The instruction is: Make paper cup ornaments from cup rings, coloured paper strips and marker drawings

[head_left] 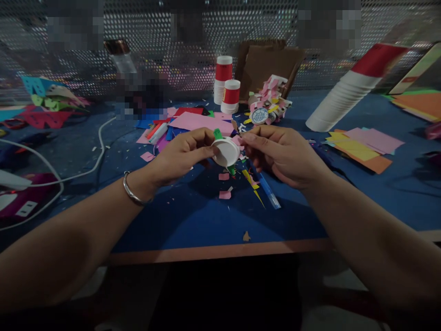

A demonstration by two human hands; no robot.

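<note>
My left hand (196, 151) pinches a small white disc (226, 153) with a raised rim, like the bottom of a paper cup, held above the table. A green paper tab (217, 134) sticks up from the disc's top edge. On its right edge is a pink paper piece (237, 141), which the fingertips of my right hand (275, 151) pinch. Below lie pink scraps (225, 195), yellow paper slivers (251, 179) and a blue pen-like stick (269, 191) with a clear end. Whether the pink piece is fixed to the disc, I cannot tell.
Behind my hands lie pink paper sheets (203, 123), stacked cups (230, 96) and a cluster of decorated discs (270, 103). A tilted cup stack (344, 99) and coloured papers (365, 147) are on the right. At left, a white cord (99, 138) crosses the blue table (193, 225).
</note>
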